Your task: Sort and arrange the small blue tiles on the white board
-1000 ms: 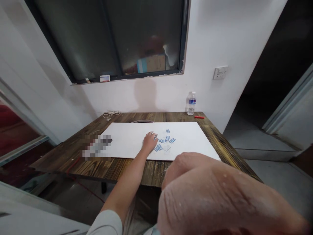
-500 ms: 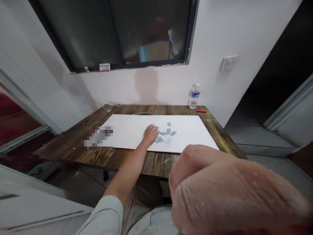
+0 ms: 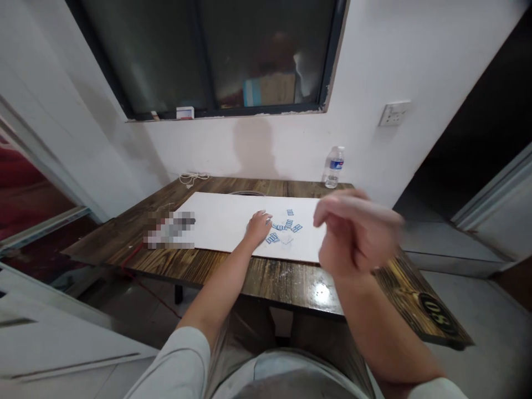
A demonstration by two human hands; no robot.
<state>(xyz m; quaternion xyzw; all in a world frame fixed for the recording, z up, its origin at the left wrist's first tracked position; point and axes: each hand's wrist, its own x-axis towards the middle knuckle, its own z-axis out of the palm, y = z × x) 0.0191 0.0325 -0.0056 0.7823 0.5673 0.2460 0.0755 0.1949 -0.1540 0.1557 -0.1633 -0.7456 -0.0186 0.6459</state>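
My left hand (image 3: 258, 226) lies on a white board (image 3: 220, 221), fingers apart and slightly bent. Just right of its fingertips are several small blue-outlined rectangles with bars across them (image 3: 281, 226); whether they are drawn or loose pieces I cannot tell. Faint grey lines (image 3: 286, 238) show on the board below them. My right hand (image 3: 358, 235) is raised in the air over the board's right end, blurred, its fingers curled in. Nothing is visible in it. It hides the right part of the board.
The board lies on a dark wooden table (image 3: 224, 269). At the back stand a water bottle (image 3: 334, 166) and a coiled white cable (image 3: 193, 178). A blurred-out patch (image 3: 170, 230) covers something at the board's left end. A wall (image 3: 291, 138) closes off the back.
My right hand has moved away from close to the camera, forward over the table. My left hand has stayed on the board. The view has shifted slightly, and the red stick near the bottle is now hidden.
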